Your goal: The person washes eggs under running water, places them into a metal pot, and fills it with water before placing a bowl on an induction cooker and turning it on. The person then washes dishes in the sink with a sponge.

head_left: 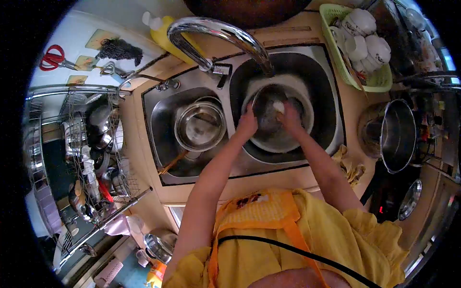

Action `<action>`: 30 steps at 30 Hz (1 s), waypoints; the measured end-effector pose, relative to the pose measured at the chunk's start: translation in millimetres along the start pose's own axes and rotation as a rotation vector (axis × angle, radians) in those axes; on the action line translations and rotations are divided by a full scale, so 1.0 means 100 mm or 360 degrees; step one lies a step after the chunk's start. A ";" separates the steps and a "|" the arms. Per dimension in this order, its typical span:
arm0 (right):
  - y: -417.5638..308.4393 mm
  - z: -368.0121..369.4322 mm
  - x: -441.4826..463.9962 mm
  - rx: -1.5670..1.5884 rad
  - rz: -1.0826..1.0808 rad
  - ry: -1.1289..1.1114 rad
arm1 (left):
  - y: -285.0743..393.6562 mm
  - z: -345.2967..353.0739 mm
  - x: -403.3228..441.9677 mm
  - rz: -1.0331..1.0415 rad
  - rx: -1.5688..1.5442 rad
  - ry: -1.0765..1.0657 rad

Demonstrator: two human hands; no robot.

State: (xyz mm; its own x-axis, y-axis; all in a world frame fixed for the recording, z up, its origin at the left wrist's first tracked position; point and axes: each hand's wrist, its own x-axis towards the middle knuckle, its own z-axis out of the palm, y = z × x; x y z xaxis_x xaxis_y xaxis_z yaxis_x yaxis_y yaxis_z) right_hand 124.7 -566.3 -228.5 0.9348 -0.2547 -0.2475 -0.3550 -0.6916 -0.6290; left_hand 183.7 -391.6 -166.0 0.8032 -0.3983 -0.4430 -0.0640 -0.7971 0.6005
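Both hands busy in the basin [273, 146] in the right sink [324, 113]: left hand [247, 123] grips the bowl [269, 94] by its rim, right hand [291, 119] pinches something white [278, 106]. Imo the next move needs a steady rim grip.

Polished metal against matt surfaces and soft cloth.
The faucet [218, 25] is mirror-glossy metal; the double sink [237, 165] is smooth metal with a duller sheen. The basin [309, 126] in it looks smooth and pale, its material unclear. Shiny metal also shows on the stacked bowls [199, 130] and the large pot [401, 137]. The basket [380, 86] is green plastic, its white bowls [360, 21] glossy. The desk [187, 193] looks smooth; the yellow garment [269, 252] is wrinkled cloth.
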 end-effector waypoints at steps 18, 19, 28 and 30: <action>-0.15 0.60 -0.46 0.1039 -0.0176 -0.0528 | -0.01 0.10 -0.15 0.0021 -0.0405 0.0364; -0.11 0.61 -0.50 0.1103 -0.0277 -0.0386 | 0.01 0.07 -0.17 -0.0032 -0.0391 0.0299; 0.38 0.16 -0.12 -0.1227 -0.0978 0.0290 | -0.16 0.31 0.06 0.0056 -0.0320 0.0074; 0.17 0.38 -0.26 -0.1096 -0.0586 -0.0408 | -0.18 0.32 0.00 0.0176 -0.0347 0.0124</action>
State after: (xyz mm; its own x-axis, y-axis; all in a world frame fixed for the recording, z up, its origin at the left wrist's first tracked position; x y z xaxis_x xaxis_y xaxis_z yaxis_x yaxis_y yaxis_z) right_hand 93.7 -546.2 -260.6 0.9290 0.1743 -0.3265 0.1385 -0.9818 -0.1301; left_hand 166.0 -392.4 -198.2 0.8423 -0.4346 -0.3189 -0.0318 -0.6307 0.7754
